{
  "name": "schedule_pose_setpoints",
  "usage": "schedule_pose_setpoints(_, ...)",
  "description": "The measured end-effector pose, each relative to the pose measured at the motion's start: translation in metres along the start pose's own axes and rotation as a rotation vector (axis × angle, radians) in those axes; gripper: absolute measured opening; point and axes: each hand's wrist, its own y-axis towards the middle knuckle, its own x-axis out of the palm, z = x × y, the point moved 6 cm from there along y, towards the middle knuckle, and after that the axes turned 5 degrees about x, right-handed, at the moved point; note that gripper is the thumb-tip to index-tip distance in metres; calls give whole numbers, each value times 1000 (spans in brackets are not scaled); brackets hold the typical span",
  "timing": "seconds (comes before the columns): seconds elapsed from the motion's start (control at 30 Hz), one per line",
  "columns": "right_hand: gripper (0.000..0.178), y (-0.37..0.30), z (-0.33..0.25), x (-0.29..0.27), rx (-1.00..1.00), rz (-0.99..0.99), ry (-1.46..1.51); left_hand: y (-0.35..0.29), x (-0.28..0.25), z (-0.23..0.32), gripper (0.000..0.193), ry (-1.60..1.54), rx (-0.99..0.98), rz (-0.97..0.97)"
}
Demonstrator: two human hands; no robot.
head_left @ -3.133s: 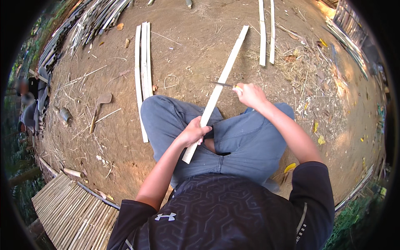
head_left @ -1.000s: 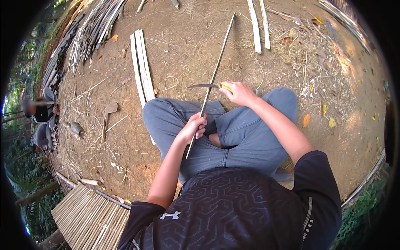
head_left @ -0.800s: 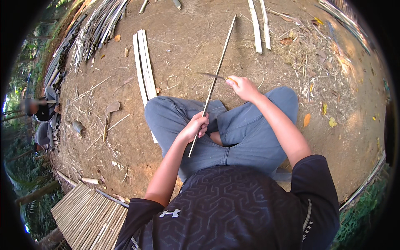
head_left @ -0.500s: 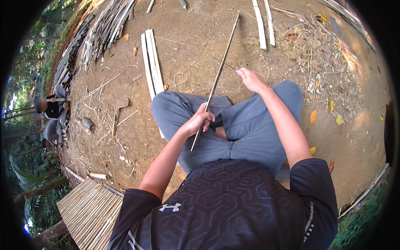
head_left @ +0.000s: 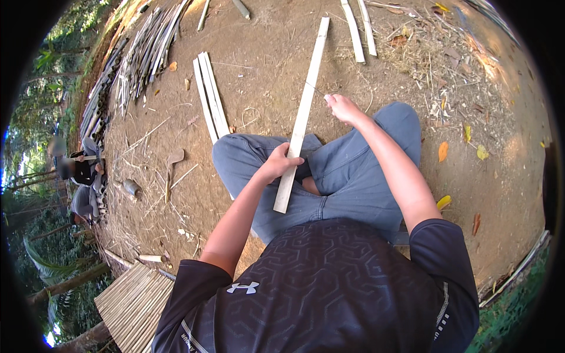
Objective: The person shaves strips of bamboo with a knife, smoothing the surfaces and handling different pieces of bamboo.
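A long pale bamboo strip (head_left: pixel 308 97) slants up and away from my lap, its broad flat face turned up. Near its lower end my left hand (head_left: pixel 279 163) is closed around it, with the thumb across the top face. My right hand (head_left: pixel 343 109) is closed on the handle of a knife (head_left: pixel 316 90), to the right of the strip. The thin dark blade points left and meets or overlaps the strip's upper half; whether it touches cannot be told. Most of the handle is hidden in the fist.
Split bamboo strips (head_left: pixel 211 97) lie beyond my left knee, and two more strips (head_left: pixel 355 32) lie at the far right. A wooden mallet-like tool (head_left: pixel 175 157) rests on the dirt at left. Bamboo poles (head_left: pixel 150 50) are piled far left. Another person (head_left: pixel 85 173) sits at the left edge.
The strip has turned from its narrow edge to its broad pale face. My left thumb now lies over it. My right hand and knife have shifted slightly left.
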Motion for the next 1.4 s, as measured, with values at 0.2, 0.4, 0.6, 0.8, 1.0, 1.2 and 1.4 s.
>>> schedule_pose_setpoints(0.2,44,-52,-35,74,119,-289,591,-5,-3,-11,33,-103,9,56)
schedule_pose_setpoints(0.4,32,-60,-45,87,66,-336,937,10,-18,-36,35,-294,-9,135)
schedule_pose_setpoints(0.6,30,-52,-43,89,36,-270,958,27,-40,-23,35,-254,-7,246)
schedule_pose_setpoints(0.8,32,-48,-42,93,35,-277,968,42,-108,22,33,-245,119,459)
schedule_pose_setpoints(1.0,32,-47,-39,92,67,-257,952,37,-140,62,97,58,171,637)
schedule_pose_setpoints(1.2,31,-48,-38,89,32,-254,934,31,-45,24,102,-20,60,191)
schedule_pose_setpoints(1.4,20,-52,-55,84,-76,-338,1018,33,-24,-7,75,27,-58,163)
